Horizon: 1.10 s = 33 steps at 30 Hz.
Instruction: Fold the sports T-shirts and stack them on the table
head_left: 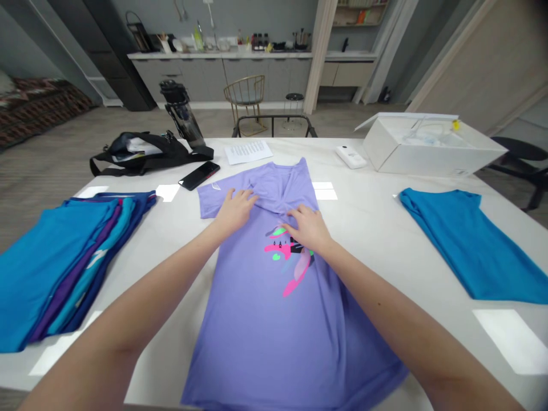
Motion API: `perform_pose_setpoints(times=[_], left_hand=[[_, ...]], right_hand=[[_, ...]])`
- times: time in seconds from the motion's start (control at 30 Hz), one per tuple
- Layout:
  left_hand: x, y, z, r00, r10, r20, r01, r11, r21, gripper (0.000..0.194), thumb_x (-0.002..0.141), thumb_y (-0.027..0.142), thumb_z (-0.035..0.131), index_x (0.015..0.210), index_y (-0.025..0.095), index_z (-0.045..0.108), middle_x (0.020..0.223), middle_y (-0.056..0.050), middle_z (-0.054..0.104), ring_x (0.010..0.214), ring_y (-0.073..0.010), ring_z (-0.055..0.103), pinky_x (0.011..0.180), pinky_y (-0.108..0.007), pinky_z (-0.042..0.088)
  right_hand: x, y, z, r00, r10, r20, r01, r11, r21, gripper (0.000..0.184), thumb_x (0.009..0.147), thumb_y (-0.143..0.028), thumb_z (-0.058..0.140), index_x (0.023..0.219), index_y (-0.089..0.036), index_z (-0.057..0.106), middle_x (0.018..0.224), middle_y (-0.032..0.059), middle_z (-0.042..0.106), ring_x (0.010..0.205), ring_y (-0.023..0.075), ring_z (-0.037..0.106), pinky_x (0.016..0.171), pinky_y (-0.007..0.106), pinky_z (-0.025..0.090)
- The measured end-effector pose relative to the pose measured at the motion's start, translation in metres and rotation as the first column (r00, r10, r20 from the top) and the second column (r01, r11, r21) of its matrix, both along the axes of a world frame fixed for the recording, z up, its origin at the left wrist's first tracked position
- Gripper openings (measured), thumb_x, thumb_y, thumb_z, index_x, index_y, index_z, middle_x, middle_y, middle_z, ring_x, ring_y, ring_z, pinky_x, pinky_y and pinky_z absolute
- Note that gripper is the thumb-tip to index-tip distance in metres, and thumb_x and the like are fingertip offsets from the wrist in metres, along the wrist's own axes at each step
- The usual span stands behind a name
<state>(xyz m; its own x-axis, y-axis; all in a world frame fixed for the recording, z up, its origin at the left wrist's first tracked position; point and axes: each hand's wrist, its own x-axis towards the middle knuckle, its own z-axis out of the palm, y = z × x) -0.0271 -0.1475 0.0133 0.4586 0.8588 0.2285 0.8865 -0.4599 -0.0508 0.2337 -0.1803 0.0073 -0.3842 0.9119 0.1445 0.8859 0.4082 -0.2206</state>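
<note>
A purple short-sleeved T-shirt (274,319) with a bright pink, green and black print lies lengthwise before me, its neck at the far end. Its right side is folded inward, and creases gather across the chest. My left hand (236,211) rests on the upper chest beside the left sleeve, fingers stretched out over the cloth. Just above the print, my right hand (310,231) holds bunched cloth with its fingers bent, and the creases run towards its fingertips. Part of the print is covered by that hand and the fold.
Left stands a stack of folded clothes (64,251); right lies a folded blue garment (466,245). Along the far side are a black bag (145,154), bottle (184,114), phone (199,175), printed paper (248,152), small white device (351,157) and open white box (428,151).
</note>
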Motion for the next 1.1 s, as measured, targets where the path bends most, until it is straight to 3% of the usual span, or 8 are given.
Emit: perform_pose_setpoints(times=[0.2,0.3,0.6,0.77,0.83,0.93,1.0,1.1], left_hand=[[0.062,-0.053,0.0,0.962,-0.177,0.209,0.219,0.955,-0.198,0.044,0.099,0.024,0.049,0.142,0.024,0.058,0.148,-0.009,0.059,0.135,-0.0231,0.056,0.113,-0.039,0.043],[0.085,-0.089,0.0,0.95,-0.186,0.25,0.239,0.95,-0.201,0.041,0.1,0.024,0.049,0.14,0.024,0.06,0.146,-0.009,0.06,0.134,-0.023,0.056,0.113,-0.04,0.043],[0.14,-0.173,0.003,0.949,-0.166,0.269,0.228,0.949,-0.217,0.032,0.1,0.022,0.049,0.127,0.022,0.065,0.127,-0.009,0.068,0.12,-0.0249,0.063,0.102,-0.042,0.049],[0.183,-0.211,0.005,0.945,-0.222,0.242,0.268,0.947,-0.177,0.041,0.098,0.022,0.052,0.139,0.024,0.057,0.12,-0.01,0.069,0.115,-0.0261,0.064,0.098,-0.042,0.049],[0.195,-0.224,0.009,0.936,-0.246,0.253,0.291,0.943,-0.162,0.051,0.098,0.022,0.053,0.148,0.026,0.048,0.12,-0.009,0.067,0.11,-0.0256,0.065,0.095,-0.041,0.05],[0.203,-0.242,0.016,0.914,-0.266,0.308,0.315,0.941,-0.123,0.062,0.097,0.022,0.054,0.156,0.029,0.038,0.117,-0.008,0.065,0.105,-0.0249,0.065,0.092,-0.04,0.051],[0.2,-0.253,0.019,0.888,-0.27,0.371,0.323,0.942,-0.088,0.055,0.096,0.022,0.055,0.15,0.029,0.047,0.113,-0.008,0.064,0.103,-0.0248,0.063,0.091,-0.04,0.051],[0.186,-0.276,0.015,0.856,-0.263,0.444,0.317,0.947,-0.049,0.031,0.095,0.018,0.056,0.122,0.026,0.069,0.103,-0.007,0.064,0.098,-0.024,0.061,0.086,-0.039,0.051]], right_hand=[[0.046,-0.064,0.008,0.97,-0.224,0.098,0.227,0.974,-0.02,0.043,0.1,-0.045,0.055,0.137,-0.023,0.06,0.123,0.0169,0.063,0.115,0.0343,0.057,0.094,0.046,0.041],[0.07,-0.1,0.013,0.946,-0.307,0.105,0.312,0.949,-0.036,0.045,0.1,-0.043,0.054,0.139,-0.022,0.058,0.125,0.0181,0.064,0.117,0.0357,0.056,0.095,0.049,0.041],[0.149,-0.186,0.015,0.852,-0.489,0.187,0.519,0.838,-0.171,0.036,0.094,-0.051,0.059,0.109,-0.021,0.071,0.12,0.0168,0.066,0.118,0.038,0.056,0.094,0.057,0.041],[0.16,-0.216,0.025,0.87,-0.455,0.187,0.492,0.823,-0.285,0.014,0.086,-0.031,0.059,0.092,-0.022,0.067,0.094,0.0097,0.072,0.105,0.0329,0.063,0.093,0.052,0.04],[0.156,-0.231,0.034,0.895,-0.44,0.078,0.445,0.864,-0.237,0.015,0.083,-0.025,0.058,0.096,-0.023,0.065,0.092,0.0062,0.073,0.1,0.0296,0.065,0.093,0.047,0.041],[0.142,-0.261,0.047,0.938,-0.296,-0.181,0.28,0.953,-0.113,0.02,0.082,-0.019,0.054,0.099,-0.025,0.062,0.097,0.0038,0.072,0.096,0.0244,0.066,0.089,0.038,0.045],[0.128,-0.284,0.05,0.941,-0.193,-0.279,0.191,0.981,-0.032,0.021,0.083,-0.017,0.052,0.099,-0.027,0.061,0.101,0.0046,0.071,0.096,0.0239,0.066,0.089,0.037,0.047],[0.104,-0.315,0.041,0.947,-0.142,-0.287,0.165,0.985,0.057,0.021,0.089,-0.019,0.051,0.105,-0.028,0.063,0.107,0.0079,0.07,0.104,0.0268,0.063,0.095,0.041,0.047]])
